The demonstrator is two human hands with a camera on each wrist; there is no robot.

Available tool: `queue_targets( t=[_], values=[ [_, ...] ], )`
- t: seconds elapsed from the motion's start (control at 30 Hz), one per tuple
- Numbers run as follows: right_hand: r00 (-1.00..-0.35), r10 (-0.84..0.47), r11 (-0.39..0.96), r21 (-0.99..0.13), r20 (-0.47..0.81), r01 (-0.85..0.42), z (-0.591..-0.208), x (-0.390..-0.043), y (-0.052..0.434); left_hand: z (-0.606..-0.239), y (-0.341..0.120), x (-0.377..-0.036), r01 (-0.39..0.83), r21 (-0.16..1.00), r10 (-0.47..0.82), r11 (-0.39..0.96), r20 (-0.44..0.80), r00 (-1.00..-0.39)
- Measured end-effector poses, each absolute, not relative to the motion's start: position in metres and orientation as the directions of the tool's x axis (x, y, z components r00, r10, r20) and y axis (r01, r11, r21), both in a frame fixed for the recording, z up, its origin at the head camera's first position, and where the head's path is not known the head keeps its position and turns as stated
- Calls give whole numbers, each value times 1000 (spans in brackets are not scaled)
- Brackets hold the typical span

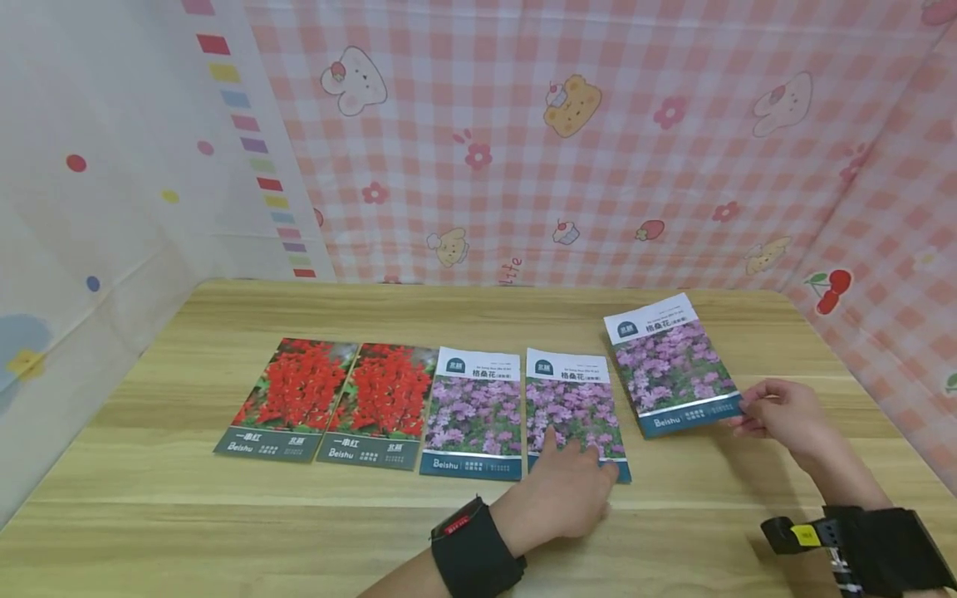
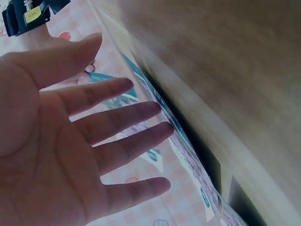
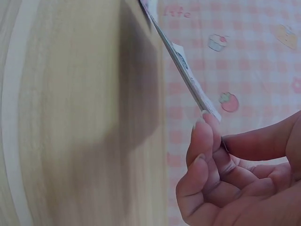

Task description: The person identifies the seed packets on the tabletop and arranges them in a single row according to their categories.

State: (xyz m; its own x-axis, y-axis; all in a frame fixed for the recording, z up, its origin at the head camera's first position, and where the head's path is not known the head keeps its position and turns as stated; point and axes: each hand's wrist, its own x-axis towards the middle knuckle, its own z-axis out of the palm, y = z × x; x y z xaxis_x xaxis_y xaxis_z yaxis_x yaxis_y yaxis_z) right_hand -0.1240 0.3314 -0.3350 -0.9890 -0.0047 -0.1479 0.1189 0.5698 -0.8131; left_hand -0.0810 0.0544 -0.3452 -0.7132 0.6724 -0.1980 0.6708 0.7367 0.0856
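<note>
We hold our right hand (image 1: 777, 411) pinching a purple seed packet (image 1: 670, 364) by its corner; our left hand (image 1: 568, 494) rests flat, fingers straight, on another purple packet (image 1: 571, 407) on the bench (image 1: 187, 515).

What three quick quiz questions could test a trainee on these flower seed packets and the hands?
1. How many red-flower packets lie in the row on the table?
2. True or false: the right hand pinches the lifted purple packet at its corner.
3. The left hand rests on: A) a red packet, B) the fourth packet in the row, C) bare table.

Key: 1. two; 2. true; 3. B
</note>
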Motion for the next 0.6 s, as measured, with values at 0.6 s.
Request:
queue_targets(
  t=[0.6],
  values=[
    [-992,-127,510,-859,-29,-41,-319,-101,311,-339,41,-97,505,271,493,820,117,-862]
  ],
)
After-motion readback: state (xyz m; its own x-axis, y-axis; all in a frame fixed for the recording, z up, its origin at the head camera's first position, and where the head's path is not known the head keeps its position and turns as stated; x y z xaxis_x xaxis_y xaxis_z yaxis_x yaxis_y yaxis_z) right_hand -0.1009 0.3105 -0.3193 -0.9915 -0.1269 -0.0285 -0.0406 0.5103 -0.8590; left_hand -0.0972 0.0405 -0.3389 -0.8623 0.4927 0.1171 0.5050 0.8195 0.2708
